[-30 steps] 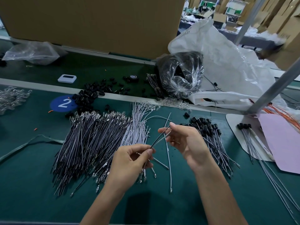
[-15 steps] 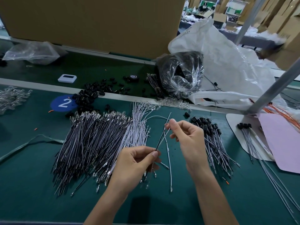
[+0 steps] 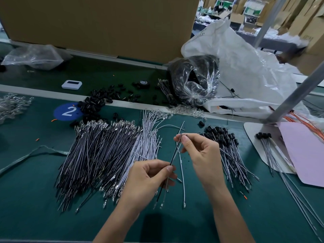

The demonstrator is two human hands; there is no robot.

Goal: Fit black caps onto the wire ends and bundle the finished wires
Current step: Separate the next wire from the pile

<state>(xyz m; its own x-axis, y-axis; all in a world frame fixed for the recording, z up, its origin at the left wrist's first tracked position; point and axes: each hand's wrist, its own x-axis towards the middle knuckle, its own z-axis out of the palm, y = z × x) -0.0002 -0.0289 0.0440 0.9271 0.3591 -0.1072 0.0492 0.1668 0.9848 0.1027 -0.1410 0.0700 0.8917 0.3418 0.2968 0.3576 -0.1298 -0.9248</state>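
Left hand: I see its fingers pinching two wires low down.
Right hand: fingers pinching the wires' top ends.

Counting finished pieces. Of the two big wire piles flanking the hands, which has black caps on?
The right pile, beside the right hand: black caps crowd its far ends. The left pile shows only bare metal tips.

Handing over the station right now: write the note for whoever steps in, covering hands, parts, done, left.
Left hand pinches the held wires low; right hand pinches their upper ends, no cap seen there.
Uncapped wires lie in a pile at left, loose black caps behind them.
Done: capped wires piled at right.
Left: cap the rest, then bundle.
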